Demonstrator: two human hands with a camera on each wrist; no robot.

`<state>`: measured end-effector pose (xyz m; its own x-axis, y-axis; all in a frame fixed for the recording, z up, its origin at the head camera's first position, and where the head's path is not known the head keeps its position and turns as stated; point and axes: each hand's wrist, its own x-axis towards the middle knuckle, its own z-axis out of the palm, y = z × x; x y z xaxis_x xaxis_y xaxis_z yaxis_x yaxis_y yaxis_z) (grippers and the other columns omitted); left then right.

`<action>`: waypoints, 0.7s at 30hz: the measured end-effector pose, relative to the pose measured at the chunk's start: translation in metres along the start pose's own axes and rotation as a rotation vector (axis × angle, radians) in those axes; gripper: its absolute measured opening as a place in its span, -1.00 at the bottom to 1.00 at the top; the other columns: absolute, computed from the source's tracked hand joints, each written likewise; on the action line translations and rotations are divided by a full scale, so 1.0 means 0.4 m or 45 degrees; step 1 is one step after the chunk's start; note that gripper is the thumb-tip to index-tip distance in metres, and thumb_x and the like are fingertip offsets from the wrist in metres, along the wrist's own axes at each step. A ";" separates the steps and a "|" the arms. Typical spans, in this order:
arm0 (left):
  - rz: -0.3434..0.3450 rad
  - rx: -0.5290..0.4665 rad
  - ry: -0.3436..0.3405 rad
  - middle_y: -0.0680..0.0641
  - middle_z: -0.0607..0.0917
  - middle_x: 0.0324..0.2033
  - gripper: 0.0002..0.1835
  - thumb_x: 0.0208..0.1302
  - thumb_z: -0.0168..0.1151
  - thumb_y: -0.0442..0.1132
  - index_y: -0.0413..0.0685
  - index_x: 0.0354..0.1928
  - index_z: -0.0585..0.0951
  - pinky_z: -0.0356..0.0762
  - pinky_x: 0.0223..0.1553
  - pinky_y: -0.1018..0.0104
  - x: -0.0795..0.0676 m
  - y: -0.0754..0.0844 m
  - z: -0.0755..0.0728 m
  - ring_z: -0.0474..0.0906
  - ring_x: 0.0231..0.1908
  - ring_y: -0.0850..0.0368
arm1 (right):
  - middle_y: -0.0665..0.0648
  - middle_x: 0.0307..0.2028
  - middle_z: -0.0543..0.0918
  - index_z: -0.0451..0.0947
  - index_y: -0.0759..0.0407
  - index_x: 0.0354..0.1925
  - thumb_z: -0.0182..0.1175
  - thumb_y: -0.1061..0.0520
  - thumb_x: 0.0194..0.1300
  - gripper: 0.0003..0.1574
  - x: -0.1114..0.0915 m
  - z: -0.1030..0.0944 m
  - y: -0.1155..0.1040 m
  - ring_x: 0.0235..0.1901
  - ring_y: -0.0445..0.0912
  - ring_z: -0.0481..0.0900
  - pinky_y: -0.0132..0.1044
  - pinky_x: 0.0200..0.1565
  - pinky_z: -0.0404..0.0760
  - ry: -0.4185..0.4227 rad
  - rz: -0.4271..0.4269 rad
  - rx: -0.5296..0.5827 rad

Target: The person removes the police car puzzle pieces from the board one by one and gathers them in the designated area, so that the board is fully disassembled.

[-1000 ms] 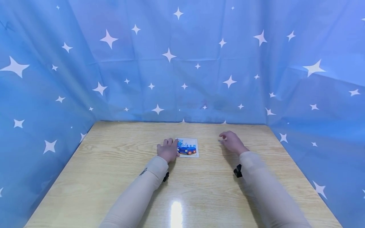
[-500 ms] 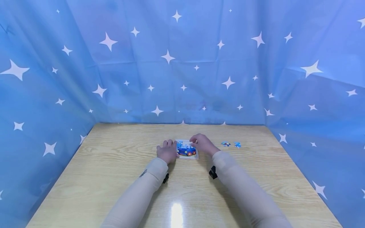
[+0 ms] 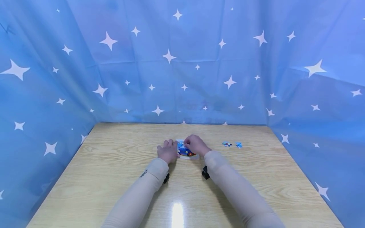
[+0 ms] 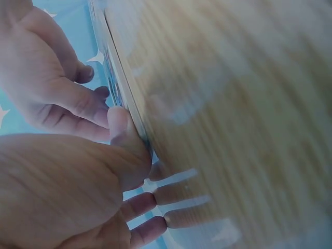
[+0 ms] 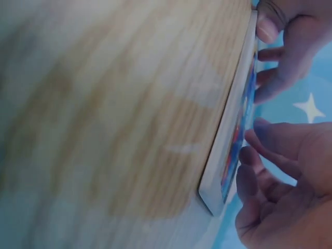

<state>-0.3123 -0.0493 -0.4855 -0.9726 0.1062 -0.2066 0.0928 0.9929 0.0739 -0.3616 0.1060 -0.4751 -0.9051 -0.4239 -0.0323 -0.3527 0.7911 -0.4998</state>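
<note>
Touching, left hand [image 3: 167, 153]: fingers spread and fairly straight, tips rested on the table [image 3: 108, 183]; thumb set against the edge of the puzzle [image 3: 185, 152].
Right hand [image 3: 196, 145]: fingers bent, thumb and forefinger brought close together over the puzzle; whether anything is pinched cannot be told.
Puzzle: laid flat between the hands, toward the far side of the table; blue vehicle with orange-red wheels, white border; upper right part covered by the right hand.
Loose pieces: two, well apart from the puzzle, on its right; a multicoloured piece [image 3: 227, 144] and, just beside it, a light blue piece [image 3: 239, 144].
Sleeves: pale; a dark mark seen on the left sleeve [image 3: 137, 196].
Table: wood-grained; a bright streak of light reflected at the front.
Cloth [image 3: 199, 31]: blue, white-starred, hung behind and along both sides.
</note>
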 end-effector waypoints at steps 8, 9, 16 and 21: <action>-0.010 0.013 -0.017 -0.08 0.27 0.38 -0.19 0.46 0.11 0.18 0.09 0.61 0.11 0.35 0.12 -0.17 -0.004 0.002 0.001 0.17 0.28 -0.04 | 0.16 -0.11 0.72 0.73 0.24 -0.10 0.23 0.27 0.44 -0.84 0.005 0.012 -0.004 -0.07 0.00 0.66 -0.08 0.04 0.61 -0.006 0.007 0.044; -0.012 0.017 -0.016 -0.07 0.27 0.38 -0.19 0.46 0.11 0.19 0.09 0.61 0.12 0.35 0.13 -0.18 -0.005 0.002 0.000 0.17 0.28 -0.04 | 0.15 -0.11 0.71 0.73 0.23 -0.11 0.23 0.26 0.44 -0.84 0.006 0.013 -0.004 -0.08 0.00 0.65 -0.08 0.04 0.61 -0.006 0.011 0.044; -0.023 0.021 -0.042 -0.07 0.24 0.41 -0.19 0.47 0.10 0.19 0.11 0.62 0.09 0.32 0.16 -0.19 0.001 0.005 -0.004 0.15 0.31 -0.05 | 0.12 -0.14 0.57 0.68 0.23 -0.18 0.27 0.24 0.42 -0.92 0.013 0.015 -0.009 -0.11 -0.01 0.54 -0.10 0.05 0.56 0.026 -0.006 0.005; -0.028 0.015 -0.052 -0.06 0.24 0.41 -0.19 0.47 0.08 0.18 0.12 0.62 0.08 0.32 0.14 -0.17 0.004 0.003 -0.005 0.15 0.29 -0.04 | 0.10 -0.18 0.55 0.62 0.21 -0.30 0.30 0.27 0.38 -0.93 0.018 0.013 -0.019 -0.15 -0.02 0.54 -0.10 0.03 0.56 0.048 -0.047 -0.031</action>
<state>-0.3141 -0.0479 -0.4839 -0.9650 0.0862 -0.2477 0.0742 0.9956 0.0574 -0.3645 0.0947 -0.4760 -0.8994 -0.4368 0.0186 -0.3915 0.7858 -0.4789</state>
